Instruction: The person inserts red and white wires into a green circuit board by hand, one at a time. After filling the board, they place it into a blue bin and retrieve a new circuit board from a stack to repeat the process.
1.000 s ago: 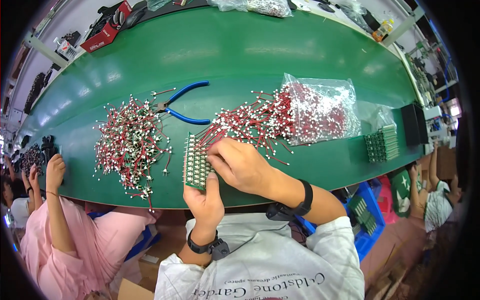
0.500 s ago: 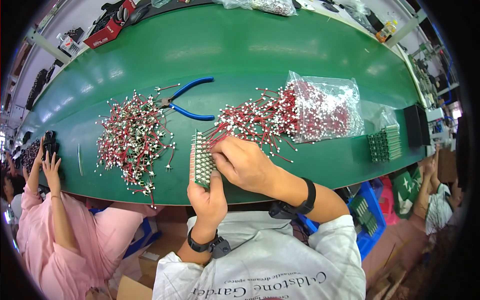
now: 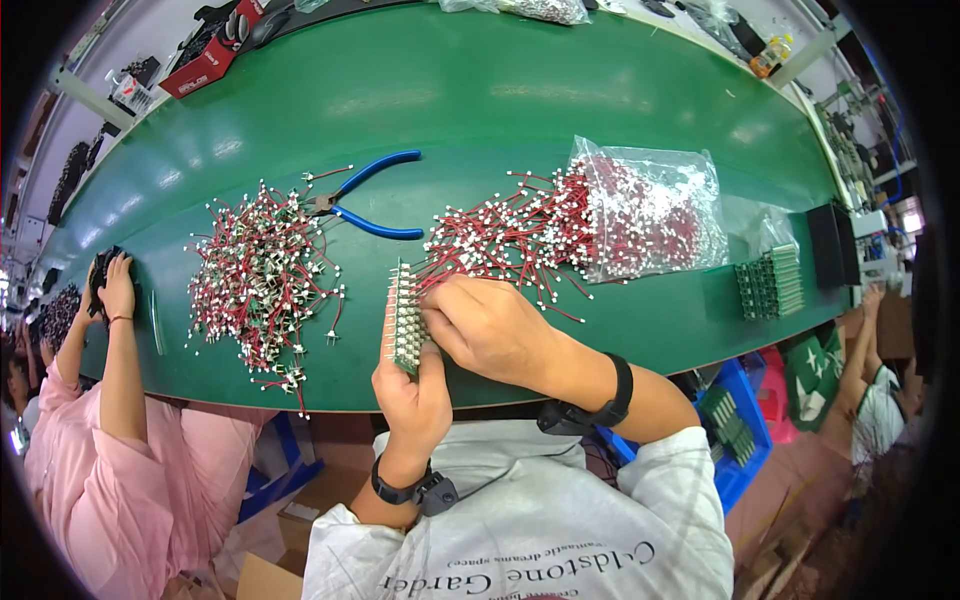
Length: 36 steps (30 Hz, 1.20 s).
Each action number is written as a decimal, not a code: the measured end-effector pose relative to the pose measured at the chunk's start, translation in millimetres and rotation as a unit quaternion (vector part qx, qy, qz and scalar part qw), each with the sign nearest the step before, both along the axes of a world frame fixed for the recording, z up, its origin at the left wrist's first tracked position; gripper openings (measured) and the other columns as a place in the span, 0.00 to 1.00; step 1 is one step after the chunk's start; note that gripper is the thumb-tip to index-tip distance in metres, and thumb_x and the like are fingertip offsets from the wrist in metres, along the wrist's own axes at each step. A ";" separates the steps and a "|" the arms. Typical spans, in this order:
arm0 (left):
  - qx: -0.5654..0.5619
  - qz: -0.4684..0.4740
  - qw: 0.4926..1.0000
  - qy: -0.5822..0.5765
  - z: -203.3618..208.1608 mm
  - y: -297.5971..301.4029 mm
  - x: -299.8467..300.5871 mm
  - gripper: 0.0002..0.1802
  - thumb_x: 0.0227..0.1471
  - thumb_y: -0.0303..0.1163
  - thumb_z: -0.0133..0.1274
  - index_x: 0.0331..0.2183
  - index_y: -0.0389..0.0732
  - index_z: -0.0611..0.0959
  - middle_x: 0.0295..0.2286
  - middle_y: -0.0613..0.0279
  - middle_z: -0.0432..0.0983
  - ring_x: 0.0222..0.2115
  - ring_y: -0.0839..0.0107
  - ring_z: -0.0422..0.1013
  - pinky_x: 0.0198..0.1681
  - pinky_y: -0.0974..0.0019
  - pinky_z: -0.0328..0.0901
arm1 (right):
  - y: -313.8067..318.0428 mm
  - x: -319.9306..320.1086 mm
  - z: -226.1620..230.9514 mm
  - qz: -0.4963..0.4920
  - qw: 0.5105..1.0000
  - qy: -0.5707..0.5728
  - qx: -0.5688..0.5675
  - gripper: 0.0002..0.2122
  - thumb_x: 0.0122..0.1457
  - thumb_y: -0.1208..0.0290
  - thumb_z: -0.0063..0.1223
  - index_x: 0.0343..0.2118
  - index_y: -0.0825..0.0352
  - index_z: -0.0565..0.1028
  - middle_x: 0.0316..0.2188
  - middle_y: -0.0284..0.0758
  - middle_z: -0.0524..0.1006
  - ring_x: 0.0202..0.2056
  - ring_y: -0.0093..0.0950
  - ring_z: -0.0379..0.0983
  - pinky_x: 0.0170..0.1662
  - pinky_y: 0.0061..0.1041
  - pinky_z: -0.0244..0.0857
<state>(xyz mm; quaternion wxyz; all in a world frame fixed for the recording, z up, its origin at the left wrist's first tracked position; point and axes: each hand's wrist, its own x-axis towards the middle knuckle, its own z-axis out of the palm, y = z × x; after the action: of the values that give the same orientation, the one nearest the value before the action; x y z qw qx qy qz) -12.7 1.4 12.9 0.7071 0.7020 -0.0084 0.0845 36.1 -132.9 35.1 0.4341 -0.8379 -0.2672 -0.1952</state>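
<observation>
Upright in my left hand (image 3: 413, 398) is a narrow green circuit board panel (image 3: 405, 325) with rows of small pale connectors, gripped at its lower end by thumb and fingers. My right hand (image 3: 485, 322) is closed in a pinch against the board's right side. Whatever lies between its fingertips is hidden. Just above that hand, red wires with white plugs (image 3: 480, 240) spread out of a clear plastic bag (image 3: 655, 215). Left of the board lies a heap of red wires with small connectors (image 3: 262, 285). Blue-handled pliers (image 3: 372, 195) rest open beyond the board.
At the right stand stacked green boards (image 3: 770, 285) and a black box (image 3: 832, 245). A blue crate (image 3: 745, 430) with boards sits below the table edge. To the left, a co-worker in pink (image 3: 130, 470) handles a black item (image 3: 100, 280). A red box (image 3: 205, 65) is far left.
The panel has turned in my left hand, so its face looks narrower. My right hand stays at its side. The co-worker's hands have come together on the black item.
</observation>
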 end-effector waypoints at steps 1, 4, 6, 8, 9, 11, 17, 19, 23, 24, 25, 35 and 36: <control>-0.006 -0.001 1.000 0.001 1.4 0.3 0.3 0.13 0.57 0.18 0.48 0.45 0.29 0.77 0.40 0.62 0.76 0.39 0.78 0.71 0.45 0.73 0.64 | 0.0 0.3 -0.2 0.000 1.000 0.001 0.000 0.06 0.50 0.81 0.59 0.30 0.71 0.72 0.22 0.40 0.73 0.22 0.38 0.73 0.25 0.34 0.67; -0.003 0.004 1.000 0.029 3.1 6.3 -1.3 0.13 0.56 0.17 0.48 0.44 0.29 0.77 0.39 0.63 0.76 0.38 0.79 0.70 0.43 0.73 0.64 | 0.2 1.0 2.1 -0.010 1.000 0.000 0.019 0.07 0.50 0.80 0.60 0.30 0.70 0.73 0.22 0.40 0.73 0.22 0.38 0.73 0.25 0.34 0.68; -0.002 0.008 1.000 0.024 5.2 5.8 -2.5 0.12 0.56 0.17 0.48 0.43 0.29 0.77 0.38 0.63 0.76 0.37 0.79 0.70 0.42 0.73 0.64 | -2.1 1.1 4.1 -0.009 1.000 0.011 -0.006 0.07 0.49 0.80 0.61 0.30 0.71 0.73 0.23 0.40 0.74 0.23 0.38 0.73 0.25 0.33 0.68; 0.019 0.001 1.000 0.021 4.3 9.1 -3.8 0.10 0.55 0.18 0.49 0.41 0.29 0.78 0.36 0.64 0.76 0.35 0.80 0.70 0.40 0.74 0.64 | -0.1 1.2 0.9 -0.001 1.000 0.007 0.001 0.07 0.49 0.79 0.61 0.30 0.70 0.74 0.23 0.40 0.74 0.23 0.38 0.73 0.25 0.33 0.68; 0.018 0.000 1.000 0.021 4.1 9.8 -4.0 0.10 0.55 0.18 0.49 0.41 0.29 0.78 0.36 0.64 0.76 0.35 0.80 0.70 0.40 0.74 0.64 | 0.6 1.2 -1.2 0.006 1.000 0.002 0.008 0.07 0.50 0.79 0.61 0.29 0.70 0.74 0.23 0.40 0.74 0.23 0.38 0.74 0.26 0.34 0.68; 0.029 -0.010 0.999 0.016 4.2 10.8 -3.6 0.10 0.54 0.18 0.49 0.40 0.29 0.78 0.36 0.65 0.76 0.35 0.80 0.70 0.39 0.74 0.64 | 1.5 2.5 -5.5 0.007 1.000 0.005 0.004 0.07 0.50 0.78 0.61 0.29 0.70 0.74 0.23 0.40 0.74 0.23 0.38 0.74 0.26 0.34 0.68; -0.187 0.050 0.980 0.048 0.1 18.2 4.6 0.11 0.54 0.17 0.49 0.41 0.30 0.78 0.36 0.65 0.76 0.33 0.81 0.69 0.37 0.76 0.63 | 2.6 11.3 7.6 0.017 1.000 -0.009 -0.002 0.05 0.52 0.75 0.60 0.29 0.69 0.75 0.23 0.39 0.75 0.25 0.39 0.74 0.29 0.35 0.69; -0.205 0.097 0.973 0.032 -0.9 27.3 7.7 0.11 0.53 0.16 0.49 0.40 0.31 0.78 0.34 0.65 0.76 0.32 0.82 0.69 0.36 0.76 0.63 | -15.1 19.2 14.7 -0.032 0.999 0.006 -0.029 0.05 0.53 0.74 0.59 0.30 0.68 0.75 0.23 0.40 0.75 0.27 0.40 0.73 0.31 0.35 0.68; -0.253 0.090 0.963 0.028 -7.8 48.3 9.4 0.12 0.53 0.13 0.46 0.40 0.32 0.76 0.34 0.66 0.74 0.30 0.82 0.67 0.33 0.76 0.62 | -41.5 50.3 22.5 -0.155 0.979 0.009 -0.132 0.04 0.53 0.73 0.58 0.29 0.67 0.77 0.26 0.40 0.73 0.32 0.41 0.73 0.35 0.36 0.68; -0.247 0.080 0.965 0.027 -15.0 53.1 7.2 0.15 0.52 0.13 0.46 0.44 0.32 0.74 0.37 0.62 0.74 0.34 0.76 0.70 0.38 0.70 0.65 | -40.0 57.2 20.9 -0.156 0.979 0.007 -0.132 0.04 0.53 0.73 0.58 0.29 0.67 0.77 0.26 0.40 0.73 0.32 0.41 0.73 0.35 0.36 0.68; -0.242 0.069 0.967 0.027 -18.2 54.1 6.3 0.19 0.52 0.13 0.45 0.47 0.32 0.72 0.41 0.58 0.74 0.39 0.71 0.72 0.43 0.65 0.69 | -38.0 64.4 17.4 -0.168 0.973 0.014 -0.155 0.04 0.53 0.72 0.58 0.29 0.67 0.77 0.27 0.40 0.73 0.33 0.41 0.73 0.37 0.37 0.68; -0.303 0.099 0.948 0.014 -14.5 60.8 2.7 0.19 0.53 0.12 0.43 0.47 0.30 0.72 0.43 0.57 0.74 0.40 0.73 0.72 0.45 0.69 0.67 | -37.5 81.3 6.6 -0.115 0.984 0.010 -0.135 0.04 0.53 0.75 0.56 0.29 0.70 0.73 0.26 0.40 0.73 0.32 0.39 0.72 0.36 0.37 0.67; -0.316 0.107 0.942 0.028 -10.5 59.5 3.4 0.19 0.53 0.12 0.43 0.48 0.31 0.72 0.43 0.56 0.74 0.40 0.72 0.72 0.46 0.68 0.67 | -36.7 78.9 14.3 -0.093 0.992 0.050 -0.066 0.04 0.54 0.76 0.56 0.30 0.70 0.74 0.27 0.40 0.74 0.31 0.38 0.73 0.36 0.35 0.68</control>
<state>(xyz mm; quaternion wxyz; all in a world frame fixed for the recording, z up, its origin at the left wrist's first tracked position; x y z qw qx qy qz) -9.4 60.9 2.4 0.8791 0.4417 0.1133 0.1385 115.0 -169.6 49.4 0.3706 -0.8947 -0.1782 -0.1745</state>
